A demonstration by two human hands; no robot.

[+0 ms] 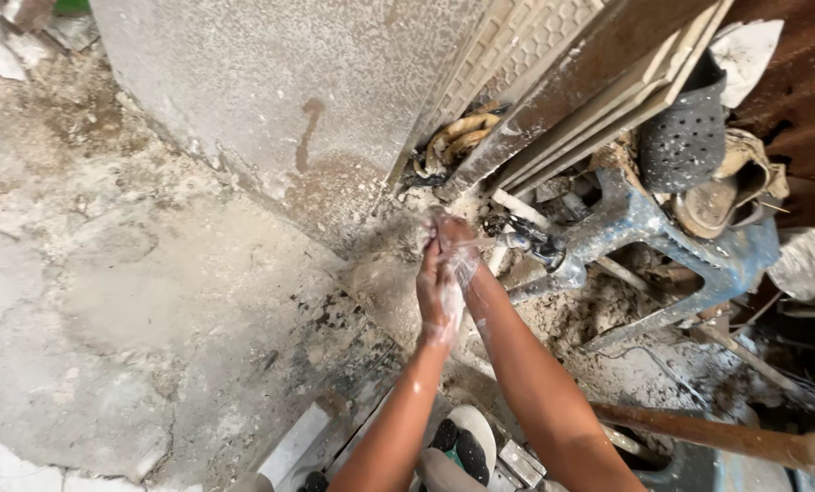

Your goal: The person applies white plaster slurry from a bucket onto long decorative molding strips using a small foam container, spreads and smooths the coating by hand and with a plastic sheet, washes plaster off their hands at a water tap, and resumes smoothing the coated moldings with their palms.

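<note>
You are mid-wash, your left hand [438, 296] pressed flat against your right hand [455, 251], both lathered, holding nothing, just beside the metal tap [542, 253]; rinsing under it seems due next.

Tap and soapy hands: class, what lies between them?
Nothing: in the head view the lathered hands sit beside the tap, with only bare rubble behind.

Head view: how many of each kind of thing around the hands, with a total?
Soapy hands pressed together: 2, left hand, right hand
Metal water tap: 1
Dark perforated plastic basket: 1
Rusty brown metal pipe: 1
Paint-splashed blue plastic chair: 1
Total: 6
</note>
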